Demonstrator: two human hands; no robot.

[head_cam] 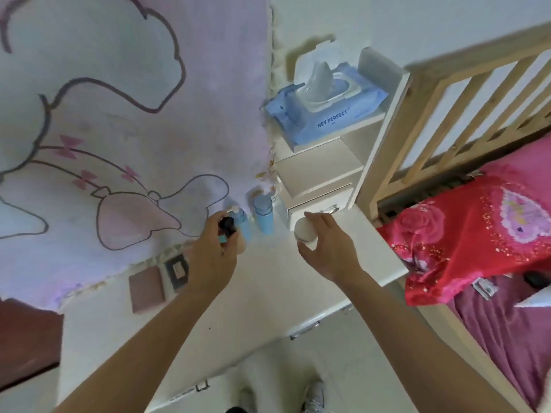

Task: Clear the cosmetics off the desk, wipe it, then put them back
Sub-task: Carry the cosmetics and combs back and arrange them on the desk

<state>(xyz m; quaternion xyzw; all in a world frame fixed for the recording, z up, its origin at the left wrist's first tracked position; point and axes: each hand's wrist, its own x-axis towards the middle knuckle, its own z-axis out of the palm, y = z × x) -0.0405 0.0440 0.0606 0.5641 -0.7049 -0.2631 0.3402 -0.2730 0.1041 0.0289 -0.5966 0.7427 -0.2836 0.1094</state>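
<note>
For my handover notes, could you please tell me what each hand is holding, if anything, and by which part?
The left hand grips a black-capped bottle around its body; the right hand holds a white jar by its sides.

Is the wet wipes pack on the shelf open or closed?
Open: the wet wipes pack has its white flap lifted and a wipe sticking up from the opening.

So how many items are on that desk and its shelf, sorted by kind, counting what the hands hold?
Blue bottles, standing: 2
Black-capped bottle, in the left hand: 1
White jar, in the right hand: 1
Flat cases, one pink, one dark: 2
Wipes pack, on the shelf: 1
Total: 7
A clear thing beside the blue bottles is too faint to count.
</note>
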